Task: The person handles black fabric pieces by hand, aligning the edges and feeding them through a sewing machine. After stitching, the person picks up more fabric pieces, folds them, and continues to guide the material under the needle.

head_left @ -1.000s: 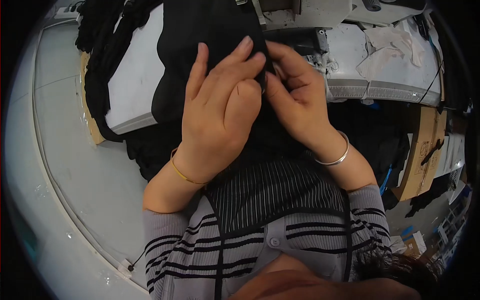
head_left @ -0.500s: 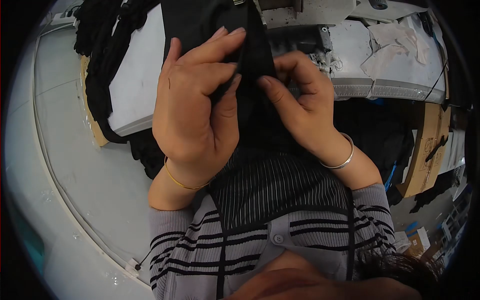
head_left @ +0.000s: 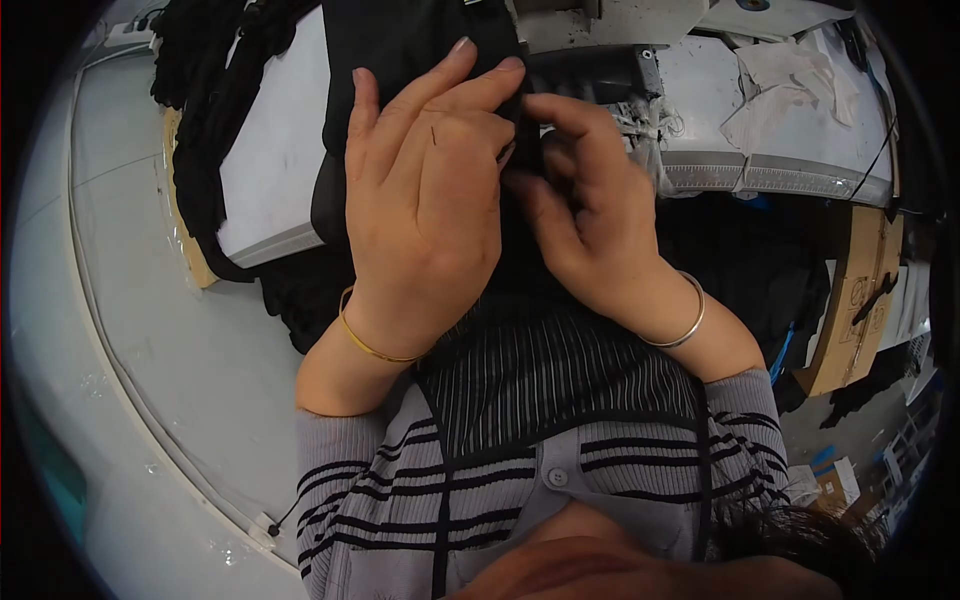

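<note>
Black cloth (head_left: 390,40) runs from the top of the view down between my hands and over the edge of the white table. My left hand (head_left: 425,200) lies over it, thumb and forefinger closed on the fold near the cloth's right edge, the other fingers stretched across it. My right hand (head_left: 595,195) is beside it, its thumb and bent fingers pinching that same edge. The two sets of fingertips nearly meet. The exact grip points are partly hidden behind the fingers.
A sewing machine (head_left: 600,75) stands just beyond my right hand, with a ruler strip (head_left: 790,175) along the table edge. Pale scraps (head_left: 790,90) lie on its bed. A bundle of black fabric (head_left: 200,130) hangs at left; a cardboard box (head_left: 850,300) stands at right.
My left hand has moved right and turned more back-up over the cloth, closer to my right hand. My right fingers have curled in slightly. The cloth's lower left part has spread left.
</note>
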